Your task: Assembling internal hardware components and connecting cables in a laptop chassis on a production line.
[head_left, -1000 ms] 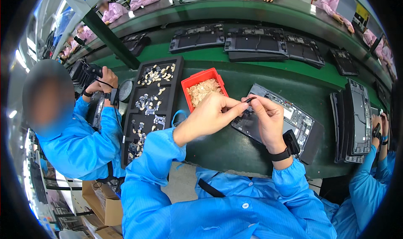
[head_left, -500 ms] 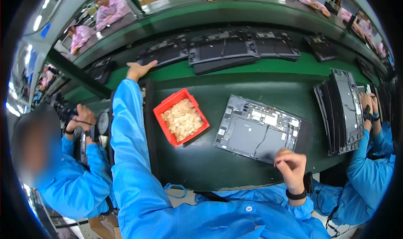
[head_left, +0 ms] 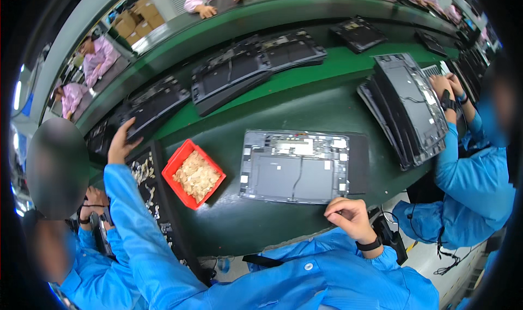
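My left hand [head_left: 121,142] is stretched out to the far left, open, fingers and thumb apart. Its fingertips are at the near edge of a dark laptop base [head_left: 158,104] lying on the green belt. At the table's front, my right hand [head_left: 351,218] is closed, fingers curled towards the thumb; whatever they hold, if anything, is hidden. Just beyond it, an opened laptop base [head_left: 272,171] lies flat, circuit board and grey battery exposed, with a black panel [head_left: 358,163] at its right side. Between my hands stands a red bin [head_left: 170,175] filled with pale, thin pieces.
A black tray [head_left: 182,239] with small scattered parts lies beside my left arm. More laptop bases [head_left: 231,76] line the belt. A leaning stack of laptop bases [head_left: 409,106] stands at the right, by a co-worker's hands [head_left: 448,87]. Another co-worker sits close at my left.
The view has swung left, so the table things appear turned. My left hand has reached the laptop base on the belt. My right hand stays curled by the opened base.
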The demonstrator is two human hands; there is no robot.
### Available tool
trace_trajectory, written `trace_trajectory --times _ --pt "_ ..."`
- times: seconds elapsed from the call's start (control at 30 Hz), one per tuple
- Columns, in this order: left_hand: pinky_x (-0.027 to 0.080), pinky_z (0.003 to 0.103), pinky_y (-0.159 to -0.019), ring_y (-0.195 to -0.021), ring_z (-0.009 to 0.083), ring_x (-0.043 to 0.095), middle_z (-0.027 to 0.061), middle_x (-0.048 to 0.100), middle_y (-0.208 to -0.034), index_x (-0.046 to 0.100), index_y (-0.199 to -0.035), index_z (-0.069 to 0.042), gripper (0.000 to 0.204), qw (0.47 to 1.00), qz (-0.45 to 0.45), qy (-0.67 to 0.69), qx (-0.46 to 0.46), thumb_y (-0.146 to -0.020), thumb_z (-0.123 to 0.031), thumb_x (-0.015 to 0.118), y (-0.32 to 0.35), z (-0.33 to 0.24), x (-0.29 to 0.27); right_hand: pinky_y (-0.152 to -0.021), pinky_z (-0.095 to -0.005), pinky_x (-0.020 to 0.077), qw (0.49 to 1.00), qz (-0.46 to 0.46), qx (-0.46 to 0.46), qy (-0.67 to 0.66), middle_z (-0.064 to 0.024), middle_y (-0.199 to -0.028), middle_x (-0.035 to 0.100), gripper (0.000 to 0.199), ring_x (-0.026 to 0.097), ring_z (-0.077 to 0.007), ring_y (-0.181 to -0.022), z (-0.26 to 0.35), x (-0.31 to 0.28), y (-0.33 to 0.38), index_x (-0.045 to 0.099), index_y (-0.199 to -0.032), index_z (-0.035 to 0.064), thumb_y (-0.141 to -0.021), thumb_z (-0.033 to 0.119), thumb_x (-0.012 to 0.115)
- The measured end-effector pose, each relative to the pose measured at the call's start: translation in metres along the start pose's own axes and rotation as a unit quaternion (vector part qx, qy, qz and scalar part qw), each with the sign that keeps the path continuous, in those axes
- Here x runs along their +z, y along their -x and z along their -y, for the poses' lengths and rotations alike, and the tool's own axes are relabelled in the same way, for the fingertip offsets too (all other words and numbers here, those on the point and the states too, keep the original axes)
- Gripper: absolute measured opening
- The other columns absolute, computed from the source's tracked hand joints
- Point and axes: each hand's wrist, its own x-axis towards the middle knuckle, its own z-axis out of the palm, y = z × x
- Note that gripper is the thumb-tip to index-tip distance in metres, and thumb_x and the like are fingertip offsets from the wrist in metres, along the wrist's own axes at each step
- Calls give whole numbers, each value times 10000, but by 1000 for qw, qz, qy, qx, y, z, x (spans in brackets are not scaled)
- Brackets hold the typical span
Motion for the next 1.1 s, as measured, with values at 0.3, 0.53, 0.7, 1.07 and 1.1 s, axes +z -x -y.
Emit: trace_trajectory --times 0.3,0.53,0.7,1.07,1.1 --pt "551 323 -918 -1026 188 700 88 698 -1197 596 -1319 14 469 983 99 -73 133 -944 -233 730 116 -137 80 -794 -289 594 993 78 19 -86 -122 -967 762 107 723 -160 -874 -4 -9 14 730 -1045 -61 -954 -26 687" --pt "541 283 -931 -1067 118 657 62 674 -1243 555 -1395 3 548 844 500 -116 152 -955 -272 731 220 -123 395 -781 -258 569 996 85 -13 -27 -94 -933 771 232 714 -121 -835 11 -23 52 741 -1144 -31 -913 -13 739" --pt "482 335 -941 -1114 181 625 81 679 -1255 611 -1380 -8 661 847 460 -173 202 -871 -370 826 200 -82 565 -743 -243 568 999 -33 5 -30 -98 -928 757 268 726 -127 -834 26 -40 95 714 -1161 -38 -894 -47 740" --pt "569 401 -830 -922 344 732 261 734 -1009 718 -1100 49 459 681 332 -434 488 -858 -339 683 334 -112 367 -688 -293 509 981 195 9 -20 -122 -815 724 151 656 -194 -733 2 -49 58 755 -888 -31 -755 -70 815" --pt "553 373 -802 -921 294 710 172 727 -990 730 -1083 -7 407 711 324 -498 376 -846 -337 735 371 -104 331 -688 -293 509 971 235 21 -28 -122 -815 724 151 656 -194 -733 -7 -41 48 755 -888 -31 -755 -70 815"
